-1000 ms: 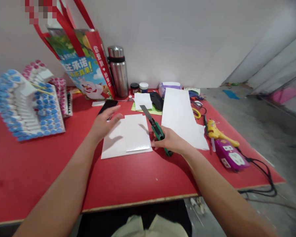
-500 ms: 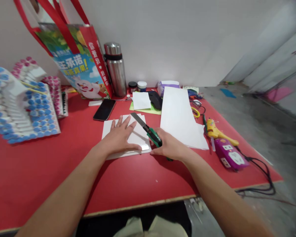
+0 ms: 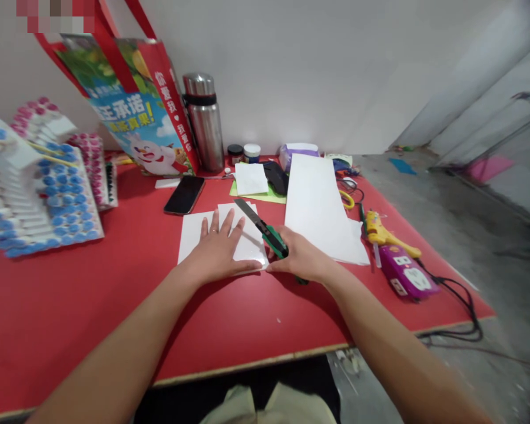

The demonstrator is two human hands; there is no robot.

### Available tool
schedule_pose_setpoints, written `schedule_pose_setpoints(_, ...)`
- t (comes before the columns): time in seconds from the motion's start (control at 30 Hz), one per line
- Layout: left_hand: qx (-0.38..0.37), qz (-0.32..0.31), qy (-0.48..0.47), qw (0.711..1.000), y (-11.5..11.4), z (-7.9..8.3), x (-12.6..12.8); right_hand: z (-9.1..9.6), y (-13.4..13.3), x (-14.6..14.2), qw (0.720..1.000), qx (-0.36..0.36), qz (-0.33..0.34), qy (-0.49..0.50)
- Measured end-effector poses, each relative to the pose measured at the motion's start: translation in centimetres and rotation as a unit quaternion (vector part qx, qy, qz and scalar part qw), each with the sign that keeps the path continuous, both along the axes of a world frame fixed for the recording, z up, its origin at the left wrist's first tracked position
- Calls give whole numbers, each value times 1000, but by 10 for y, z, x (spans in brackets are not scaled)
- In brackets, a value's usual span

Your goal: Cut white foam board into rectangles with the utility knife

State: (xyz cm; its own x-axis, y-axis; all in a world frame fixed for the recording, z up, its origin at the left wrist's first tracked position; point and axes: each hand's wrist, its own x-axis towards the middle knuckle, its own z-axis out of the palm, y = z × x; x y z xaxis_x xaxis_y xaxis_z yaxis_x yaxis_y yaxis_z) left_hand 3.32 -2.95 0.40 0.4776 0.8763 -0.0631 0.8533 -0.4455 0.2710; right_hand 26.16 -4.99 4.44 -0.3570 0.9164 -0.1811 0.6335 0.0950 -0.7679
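Observation:
My left hand lies flat with its fingers spread on white sheets, which overlap on the red table in front of me. A ring shows on one finger. In my right hand is a green and black utility knife, its long blade out and pointing up and left above the sheets. The right thumb tip is at the near right corner of the sheets, close to the left thumb. My palm and fingers hide part of the knife's handle.
Right of the sheets lies a long white board. Further right are a yellow glue gun and a purple power box with black cables. A phone, a steel flask, a printed bag and blue-and-pink craft pieces stand behind and left.
My left hand has slid slightly right, its thumb now nearer the sheets' corner. The right hand still grips the knife at about the same angle. The whole view has shifted a little.

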Motion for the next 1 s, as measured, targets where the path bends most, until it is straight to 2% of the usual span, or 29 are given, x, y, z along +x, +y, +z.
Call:
schedule_pose_setpoints(0.47, -15, -4, 20, 1000, -8, 6, 7, -3, 2, 2, 999, 23, 22, -25)
schedule_pose_setpoints(0.7, 0, 11, 66, 998, -15, 7, 13, -5, 7, 11, 994, 50, 92, 17)
schedule_pose_setpoints(1.0, 0, 21, 69, 997, -18, 10, 17, -6, 8, 11, 996, 34, 78, 37)
